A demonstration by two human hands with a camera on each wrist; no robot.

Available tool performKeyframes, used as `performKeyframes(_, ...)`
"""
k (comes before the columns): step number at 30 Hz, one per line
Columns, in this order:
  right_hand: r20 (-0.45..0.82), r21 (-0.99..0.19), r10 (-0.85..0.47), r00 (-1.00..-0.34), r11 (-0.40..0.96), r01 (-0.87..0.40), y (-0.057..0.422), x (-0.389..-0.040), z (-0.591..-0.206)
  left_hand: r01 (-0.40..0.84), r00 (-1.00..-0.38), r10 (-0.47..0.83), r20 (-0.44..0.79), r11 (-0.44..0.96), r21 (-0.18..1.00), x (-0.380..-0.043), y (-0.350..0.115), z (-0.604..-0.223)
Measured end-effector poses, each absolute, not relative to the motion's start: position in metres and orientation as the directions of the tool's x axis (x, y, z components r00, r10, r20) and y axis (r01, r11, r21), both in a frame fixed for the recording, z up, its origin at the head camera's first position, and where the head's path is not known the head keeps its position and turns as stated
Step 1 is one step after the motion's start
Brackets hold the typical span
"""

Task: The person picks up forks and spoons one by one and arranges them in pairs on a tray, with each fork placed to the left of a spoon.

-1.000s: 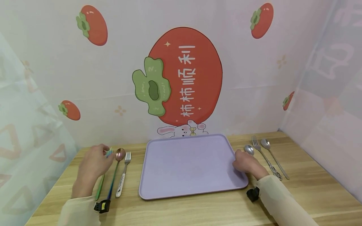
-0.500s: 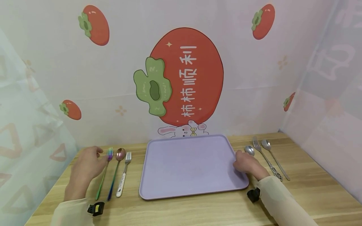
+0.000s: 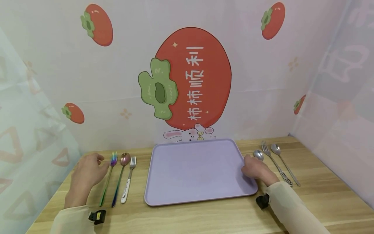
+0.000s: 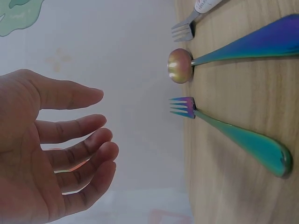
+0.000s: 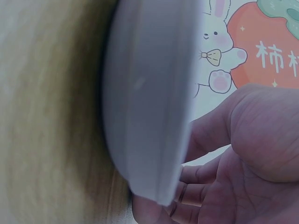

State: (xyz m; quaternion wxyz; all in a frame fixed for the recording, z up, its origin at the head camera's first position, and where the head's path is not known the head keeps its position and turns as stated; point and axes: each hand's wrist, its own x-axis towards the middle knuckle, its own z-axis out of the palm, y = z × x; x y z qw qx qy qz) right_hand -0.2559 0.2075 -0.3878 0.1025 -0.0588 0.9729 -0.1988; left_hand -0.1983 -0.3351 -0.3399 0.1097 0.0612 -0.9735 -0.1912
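Observation:
My left hand [image 3: 87, 172] hovers to the left of a rainbow-coloured fork [image 3: 113, 160], apart from it. In the left wrist view its fingers [image 4: 77, 151] are loosely bent, with nothing between them and the thumb. Beside that fork lie a rainbow-coloured spoon [image 3: 125, 159] and a fork with a white patterned handle [image 3: 126, 191]. A flat lilac tray [image 3: 193, 172] sits mid-table. At its right edge, my right hand [image 3: 256, 169] grips the rim, thumb above and fingers curling beneath, as the right wrist view shows around the tray's edge [image 5: 149, 107].
Right of the tray lie a silver spoon [image 3: 258, 155] partly hidden by my right hand, a silver fork [image 3: 274, 161] with an ornate handle, and another silver spoon [image 3: 284, 164]. A printed cloth wall [image 3: 117, 65] rises behind the wooden table [image 3: 187, 217].
My left hand has shifted left, off the rainbow-coloured fork, whose tines now show fully. The right hand and the tray stay where they were.

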Motion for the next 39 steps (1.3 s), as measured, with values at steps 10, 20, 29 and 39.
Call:
performKeyframes(10, -0.171, -0.393, -0.160, -0.972, 0.916, -0.082, 0.207, -0.256, -0.386, -0.100, -0.979, -0.161, 0.122, 0.911, 0.400, -0.201, -0.339, -0.346)
performKeyframes(20, -0.169, -0.400, -0.163, -0.972, 0.913, -0.084, 0.207, -0.257, -0.386, -0.128, -0.983, -0.170, 0.073, 0.909, 0.397, -0.205, -0.345, -0.354)
performKeyframes(29, -0.166, -0.404, -0.167, -0.972, 0.911, -0.088, 0.205, -0.257, -0.387, -0.141, -0.988, -0.153, -0.001, 0.906, 0.399, -0.206, -0.350, -0.363)
performKeyframes(39, -0.162, -0.395, -0.171, -0.972, 0.914, -0.095, 0.203, -0.258, -0.388, -0.164, -0.986, -0.146, -0.076, 0.902, 0.400, -0.206, -0.354, -0.369)
